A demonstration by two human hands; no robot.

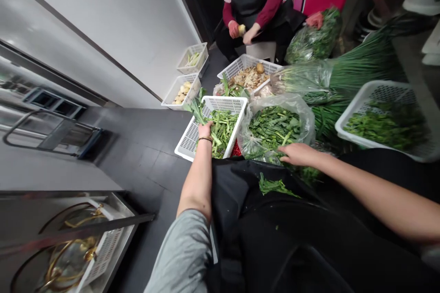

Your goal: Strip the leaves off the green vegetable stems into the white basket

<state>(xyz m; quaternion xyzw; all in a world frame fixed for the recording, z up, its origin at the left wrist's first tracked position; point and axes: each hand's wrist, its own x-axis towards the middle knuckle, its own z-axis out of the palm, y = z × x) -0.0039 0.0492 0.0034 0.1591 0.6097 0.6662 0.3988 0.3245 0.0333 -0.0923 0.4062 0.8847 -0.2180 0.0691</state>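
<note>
My left hand point(205, 129) reaches into a white plastic basket point(192, 135) and is closed on green leafy stalks point(222, 128) lying in it. My right hand point(297, 153) rests at the near edge of a clear plastic bag of leafy greens point(275, 128), fingers curled into the leaves; what they grip is hidden. A loose sprig of greens point(275, 187) lies on my black apron point(292, 229).
A seated person point(256, 4) opposite holds a pale vegetable. Other white baskets point(247, 71) point(388, 119) point(182, 91) point(193, 58) hold peelings, greens and roots. Bundled green onions point(343, 73) lie at right. Grey tiled floor point(144, 146) spreads left, metal shelf point(68, 238) near left.
</note>
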